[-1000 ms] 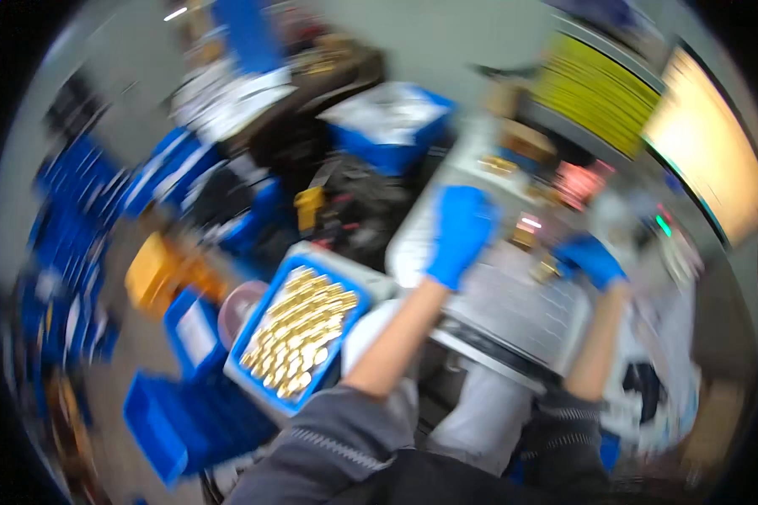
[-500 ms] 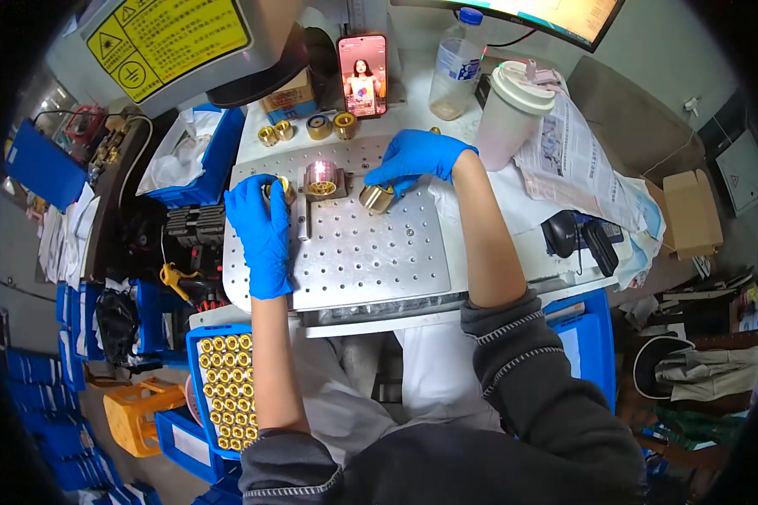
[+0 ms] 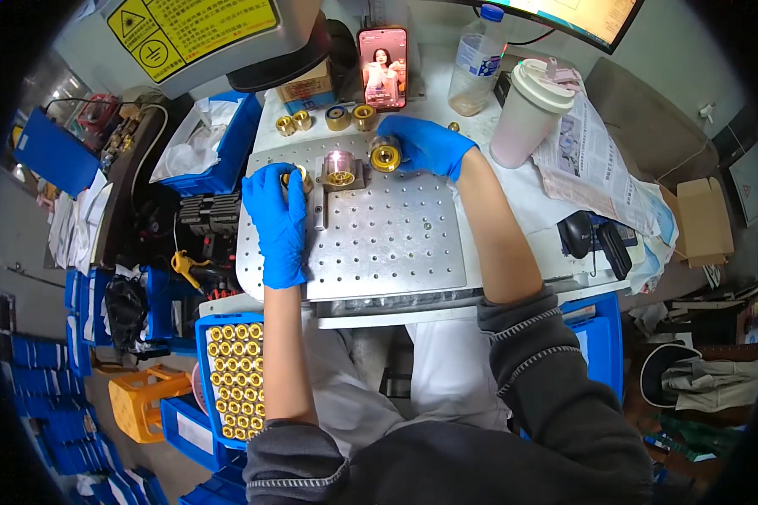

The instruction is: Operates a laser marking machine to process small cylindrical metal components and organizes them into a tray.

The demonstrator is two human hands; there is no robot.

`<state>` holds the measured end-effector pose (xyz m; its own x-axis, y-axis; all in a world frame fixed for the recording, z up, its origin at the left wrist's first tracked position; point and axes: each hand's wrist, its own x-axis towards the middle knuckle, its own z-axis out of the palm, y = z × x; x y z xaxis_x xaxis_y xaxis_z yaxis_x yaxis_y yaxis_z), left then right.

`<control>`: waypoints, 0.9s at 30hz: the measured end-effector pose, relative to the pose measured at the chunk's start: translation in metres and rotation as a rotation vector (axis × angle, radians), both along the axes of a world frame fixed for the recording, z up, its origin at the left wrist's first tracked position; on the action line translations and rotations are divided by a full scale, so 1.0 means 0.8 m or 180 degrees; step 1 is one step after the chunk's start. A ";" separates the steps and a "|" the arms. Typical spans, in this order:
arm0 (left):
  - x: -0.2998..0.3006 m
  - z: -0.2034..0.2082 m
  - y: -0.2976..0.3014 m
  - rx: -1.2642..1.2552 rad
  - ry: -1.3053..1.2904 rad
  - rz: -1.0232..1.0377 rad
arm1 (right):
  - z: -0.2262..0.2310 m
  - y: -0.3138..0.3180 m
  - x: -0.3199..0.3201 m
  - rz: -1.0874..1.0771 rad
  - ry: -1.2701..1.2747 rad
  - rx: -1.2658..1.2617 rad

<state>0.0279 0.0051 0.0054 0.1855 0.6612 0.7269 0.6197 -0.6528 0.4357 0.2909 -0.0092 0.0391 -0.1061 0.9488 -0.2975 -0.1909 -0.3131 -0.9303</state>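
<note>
My right hand, in a blue glove, grips a short brass sleeve at the right of the fixture, its hollow end turned toward me. My left hand, gloved likewise, closes over another brass sleeve at the left, mostly covered by the fingers. Between the hands a third brass sleeve lies in a small metal holder, with pinkish light on its top. The holder sits on a perforated metal plate.
Behind the plate stand several brass sleeves and a lit phone. A plastic bottle and lidded cup stand at right. A machine head overhangs the far left. A blue crate of brass parts is below left.
The sleeve in my right hand has been tipped so its open end faces me. My left hand stays on its sleeve. The whole view has shifted slightly.
</note>
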 end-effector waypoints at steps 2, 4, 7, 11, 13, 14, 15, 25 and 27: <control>0.000 0.000 0.001 0.0000 -0.0010 -0.0013 | -0.002 0.002 -0.002 0.0013 -0.0016 -0.0056; 0.001 -0.002 0.001 -0.0027 0.0006 -0.0004 | -0.001 0.002 -0.005 0.0018 -0.0035 -0.0112; -0.005 -0.002 0.000 -0.0063 0.0047 0.0018 | 0.003 0.004 -0.016 -0.0138 -0.0037 -0.0302; 0.001 0.000 0.002 0.0081 0.0033 -0.0053 | -0.001 0.010 0.000 0.0026 0.0506 -0.0039; 0.000 -0.002 0.003 0.0035 0.0051 -0.0014 | 0.005 0.008 -0.002 0.0088 0.0613 -0.0110; -0.001 -0.003 0.003 -0.0014 0.0070 0.0024 | 0.013 0.000 -0.010 -0.0085 0.0493 -0.0056; -0.002 -0.004 0.003 -0.0012 0.0072 0.0026 | 0.018 -0.005 -0.015 -0.0258 0.0373 -0.0002; 0.001 -0.002 -0.002 -0.0009 0.0049 0.0008 | -0.007 0.015 0.003 0.0043 0.0483 -0.0052; 0.001 -0.001 -0.001 0.0012 0.0069 0.0009 | -0.001 0.013 -0.002 -0.0134 0.0420 -0.0205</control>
